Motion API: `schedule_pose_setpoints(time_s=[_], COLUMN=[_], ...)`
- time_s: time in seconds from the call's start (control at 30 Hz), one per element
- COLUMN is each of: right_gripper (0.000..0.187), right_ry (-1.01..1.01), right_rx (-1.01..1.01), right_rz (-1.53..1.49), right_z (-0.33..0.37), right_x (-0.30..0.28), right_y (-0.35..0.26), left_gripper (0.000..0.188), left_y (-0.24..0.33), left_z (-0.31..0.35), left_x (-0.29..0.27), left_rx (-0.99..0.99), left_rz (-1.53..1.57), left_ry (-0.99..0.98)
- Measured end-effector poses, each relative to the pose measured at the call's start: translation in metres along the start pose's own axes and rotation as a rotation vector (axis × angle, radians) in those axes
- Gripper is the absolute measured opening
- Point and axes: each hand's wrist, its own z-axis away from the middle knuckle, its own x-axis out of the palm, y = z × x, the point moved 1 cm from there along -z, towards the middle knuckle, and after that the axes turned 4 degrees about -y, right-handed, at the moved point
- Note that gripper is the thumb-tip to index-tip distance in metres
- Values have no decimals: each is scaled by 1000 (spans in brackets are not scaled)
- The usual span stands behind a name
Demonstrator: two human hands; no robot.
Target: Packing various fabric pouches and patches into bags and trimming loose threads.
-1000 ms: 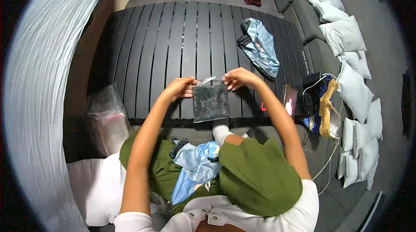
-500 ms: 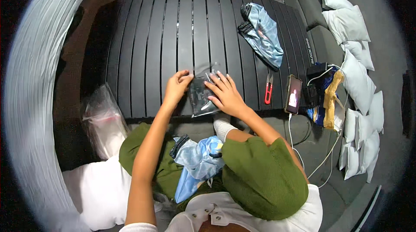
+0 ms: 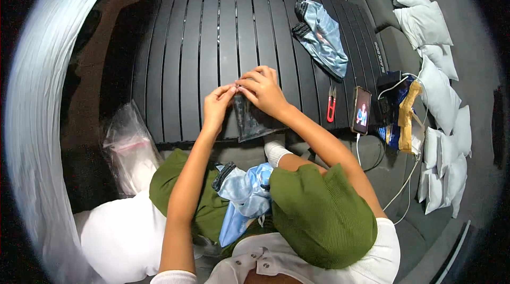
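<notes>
Head view: your clear plastic pouch (image 3: 254, 125), dark contents inside, lies flat on the black slatted table (image 3: 175, 71), close to the table's near edge. From your fingertips it runs back toward you and slightly right. Long axis looks roughly front-to-back, with a small slant at the lower edge; I can't confirm, your right hand hides the upper right part.

Nearer hand: the right. Your right hand (image 3: 265, 93) sits over the top of the pouch, coming in from the right. Your left hand (image 3: 216, 107) is just outside the pouch's left edge, touching only around the upper left corner.

Fingers: thumb and forefinger of both hands are closed in a pinch, tips meeting at that corner, gripping the film there as far as I can tell. Exact contact is too small to read. The right hand's other fingers are bent loosely over the pouch; the left's are curled in.

Around you: red-handled thread snips (image 3: 331, 106) and a phone (image 3: 362, 110) to the right, a light blue satin garment (image 3: 325, 40) farther out, a second blue garment (image 3: 244, 194) in your lap, clear plastic bags (image 3: 129, 151) off to the left.
</notes>
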Motion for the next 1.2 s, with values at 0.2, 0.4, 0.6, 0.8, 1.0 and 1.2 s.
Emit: schedule_pose_setpoints(time_s=[0.2, 0.4, 0.6, 0.8, 1.0, 1.2], right_gripper=[14, 11, 18, 10, 16, 17], right_ry=[-48, -107, 206, 747, 612, -804], right_rx=[145, 96, 463, 827, 701, 848], right_rz=[-158, -220, -565, -1722, -1602, -1320], right_z=[-10, -12, -10, 53, 85, 171], right_x=[2, 2, 19, -60, -148, -129], right_y=[6, 14, 33, 171, 122, 45], left_gripper=[20, 21, 22, 23, 27, 28], left_y=[3, 6, -2, 0, -13, 9], left_z=[2, 3, 1, 0, -6, 5], left_x=[0, 4, -6, 3, -23, -1], left_rx=[20, 68, 74, -111, -67, 380], left_rz=[-47, -95, -2, 125, 163, -497], left_ry=[-23, -86, -78, 49, 100, 322])
